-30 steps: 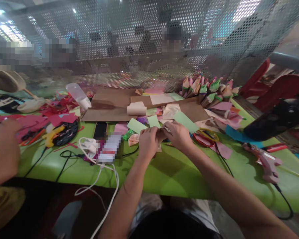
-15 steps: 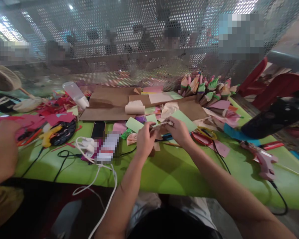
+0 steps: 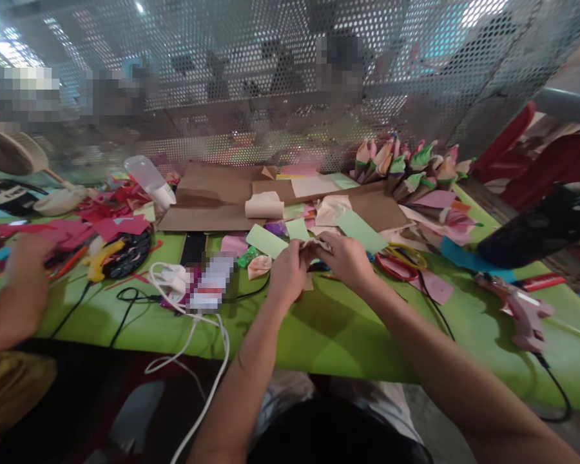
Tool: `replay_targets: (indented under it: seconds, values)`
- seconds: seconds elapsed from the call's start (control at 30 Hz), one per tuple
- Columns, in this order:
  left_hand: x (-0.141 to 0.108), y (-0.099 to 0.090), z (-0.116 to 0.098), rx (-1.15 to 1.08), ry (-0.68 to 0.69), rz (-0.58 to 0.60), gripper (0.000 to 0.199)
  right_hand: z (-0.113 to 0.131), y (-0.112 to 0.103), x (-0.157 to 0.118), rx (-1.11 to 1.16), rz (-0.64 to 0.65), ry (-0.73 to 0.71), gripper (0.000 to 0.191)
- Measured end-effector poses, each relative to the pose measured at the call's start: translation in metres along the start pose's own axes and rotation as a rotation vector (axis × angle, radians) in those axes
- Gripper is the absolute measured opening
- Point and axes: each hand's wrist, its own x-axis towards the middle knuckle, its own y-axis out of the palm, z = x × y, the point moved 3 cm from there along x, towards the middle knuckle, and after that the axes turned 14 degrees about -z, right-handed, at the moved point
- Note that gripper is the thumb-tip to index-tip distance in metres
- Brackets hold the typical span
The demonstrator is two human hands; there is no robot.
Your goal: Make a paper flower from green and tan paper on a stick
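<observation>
Between my fingertips is a small piece of crumpled cream paper [image 3: 318, 243], held above the green table. My left hand [image 3: 289, 270] pinches its left side, and my right hand [image 3: 347, 259] pinches the right side. The fingers largely hide the paper. Just behind my hands lie a pale green paper piece [image 3: 267, 241], another green sheet [image 3: 362, 232] and crinkled cream paper [image 3: 333, 210]. A curled cream piece [image 3: 260, 266] rests left of my left hand. Red-handled scissors [image 3: 397, 268] lie right of my right hand.
A pink glue gun [image 3: 526, 312] and a dark bottle [image 3: 536, 225] are at right. Paper cones [image 3: 413, 169] stand behind. Brown paper [image 3: 217, 193] spans the back. At left are a phone [image 3: 212, 283], white cable [image 3: 225, 348], yellow glue gun [image 3: 101, 261] and another person's arm [image 3: 24, 290].
My hands have come closer together around the cream paper, so less of it shows. The view has shifted slightly. At left, the other person's arm has moved a little to the right.
</observation>
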Motion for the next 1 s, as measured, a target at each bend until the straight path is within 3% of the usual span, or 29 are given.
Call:
replay_targets:
  seconds: [0.17,0.33,0.73,0.83,0.93,1.0]
  values:
    - [0.001,0.003,-0.002,0.124,0.017,0.072,0.018,0.006,0.006,-0.005,-0.173,-0.022,-0.129,0.018]
    - [0.002,0.001,-0.004,0.128,0.061,0.008,0.019,0.011,0.006,-0.006,-0.152,-0.077,-0.23,0.018]
    - [0.001,-0.003,-0.006,0.153,0.098,-0.055,0.02,0.011,0.011,-0.005,-0.045,-0.093,-0.171,0.017]
    - [-0.005,0.0,-0.017,0.14,0.131,-0.017,0.02,0.004,0.011,-0.001,-0.004,-0.104,-0.138,0.015]
    - [-0.014,0.005,-0.036,0.059,0.251,0.035,0.023,-0.012,0.007,0.007,0.049,-0.132,-0.056,0.014]
    - [-0.016,0.006,-0.041,-0.022,0.221,0.038,0.025,-0.023,0.002,0.012,0.099,-0.15,0.002,0.017]
